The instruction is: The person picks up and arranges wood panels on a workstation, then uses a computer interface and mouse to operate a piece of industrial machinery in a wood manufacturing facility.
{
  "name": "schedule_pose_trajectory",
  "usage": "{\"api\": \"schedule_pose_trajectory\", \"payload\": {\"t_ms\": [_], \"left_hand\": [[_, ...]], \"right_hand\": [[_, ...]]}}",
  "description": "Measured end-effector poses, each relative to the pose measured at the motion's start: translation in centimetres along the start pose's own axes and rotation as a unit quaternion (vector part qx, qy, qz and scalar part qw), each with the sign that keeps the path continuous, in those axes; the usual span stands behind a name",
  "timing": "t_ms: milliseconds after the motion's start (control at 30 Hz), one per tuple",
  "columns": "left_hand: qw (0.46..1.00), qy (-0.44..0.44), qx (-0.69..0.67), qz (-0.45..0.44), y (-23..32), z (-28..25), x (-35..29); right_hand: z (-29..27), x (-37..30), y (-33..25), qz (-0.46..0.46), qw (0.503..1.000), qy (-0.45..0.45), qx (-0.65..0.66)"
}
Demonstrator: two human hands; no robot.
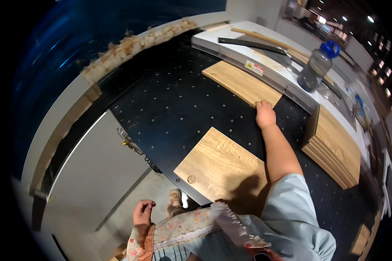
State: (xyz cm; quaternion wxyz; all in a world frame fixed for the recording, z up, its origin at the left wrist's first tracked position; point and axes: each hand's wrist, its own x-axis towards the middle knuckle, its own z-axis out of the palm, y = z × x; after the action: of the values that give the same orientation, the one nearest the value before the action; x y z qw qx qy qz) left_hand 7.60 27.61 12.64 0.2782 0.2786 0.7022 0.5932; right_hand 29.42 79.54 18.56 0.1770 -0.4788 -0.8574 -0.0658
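Observation:
My right hand [265, 115] reaches forward over a black machine bed. Its fingers are bent over the near right corner of a long wood-grain board [243, 82], which lies flat along a grey fence. Closer to my body a second wood-grain board [220, 163] rests on the bed, with a round hole near its left corner. Shadow from my body falls across that board's near right part. My left hand [142, 212] hangs low beside the bed's front edge, its fingers loosely bent and apart, with no object visible in it.
Right of my arm stands a stack of several boards [335, 150]. Beyond the fence, a white ledge carries a clear bottle with a blue lid [318, 65] and a dark bar [250, 45]. A coiled cable [151, 163] hangs at the bed's left edge. Frayed bristles line the blue cover.

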Motion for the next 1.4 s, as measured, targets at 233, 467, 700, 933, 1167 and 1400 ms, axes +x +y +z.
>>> {"api": "schedule_pose_trajectory", "payload": {"t_ms": [233,467,700,933,1167,1400], "left_hand": [[0.965,-0.129,-0.026,0.226,8.8,-0.1,18.6],[0.931,-0.274,-0.076,0.229,10.5,3.4,27.8],[0.861,-0.397,0.068,0.310,13.1,10.9,25.2],[0.761,-0.483,0.273,0.335,12.1,13.5,20.7],[0.808,-0.436,0.248,0.310,11.5,13.8,17.6],[0.823,-0.395,0.231,0.337,11.1,13.6,17.2]], "right_hand": [[-6.0,-5.5,-0.8,-0.031,0.987,-0.054,0.151],[-17.6,-18.5,-4.7,0.047,0.966,-0.140,0.214],[-22.6,-31.1,-6.3,0.131,0.963,-0.142,0.186],[-23.4,-25.7,-0.5,0.158,0.987,0.035,0.012],[-17.7,-13.4,11.3,0.307,0.943,0.100,-0.084],[-16.0,-14.0,10.0,0.367,0.926,0.044,-0.081]]}}
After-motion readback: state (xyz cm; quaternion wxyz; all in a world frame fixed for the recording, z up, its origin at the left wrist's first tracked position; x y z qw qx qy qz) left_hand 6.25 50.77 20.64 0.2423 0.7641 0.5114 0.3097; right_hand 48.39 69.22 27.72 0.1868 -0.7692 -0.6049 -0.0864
